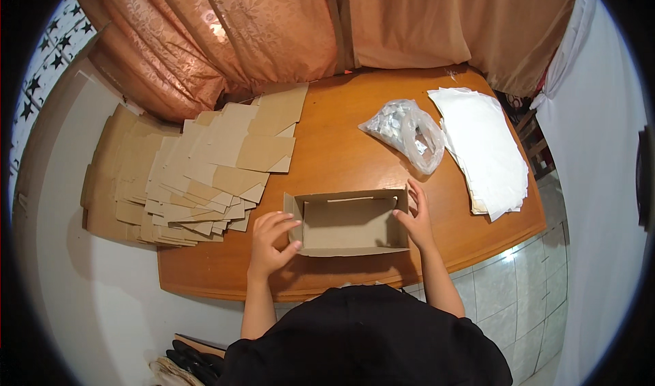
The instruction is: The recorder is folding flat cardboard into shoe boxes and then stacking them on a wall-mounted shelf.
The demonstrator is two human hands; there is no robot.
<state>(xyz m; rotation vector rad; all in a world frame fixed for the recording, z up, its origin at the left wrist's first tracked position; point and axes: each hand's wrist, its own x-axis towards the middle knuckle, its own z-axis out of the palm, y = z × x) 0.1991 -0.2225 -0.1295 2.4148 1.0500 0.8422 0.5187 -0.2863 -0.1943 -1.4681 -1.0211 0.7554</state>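
An open-topped brown cardboard box (pixel 355 225) sits near the front edge of the wooden table, and its inside holds nothing that I can see. At the box's right end, my right hand (pixel 417 219) grips the wall, with the thumb over the inner side and the fingers along the outside. My left hand (pixel 273 242) is at the opposite end, its fingers apart and the fingertips against or just beside the left wall. Whether those fingertips press on the cardboard I cannot tell.
Overlapping flat cardboard pieces (pixel 205 161) cover the table's left side. Beyond the box lies a clear plastic bag (pixel 409 132) of small packets. A stack of white paper sheets (pixel 481 147) is at the right. Orange curtains (pixel 273 24) hang along the wooden table's (pixel 327 133) far edge.
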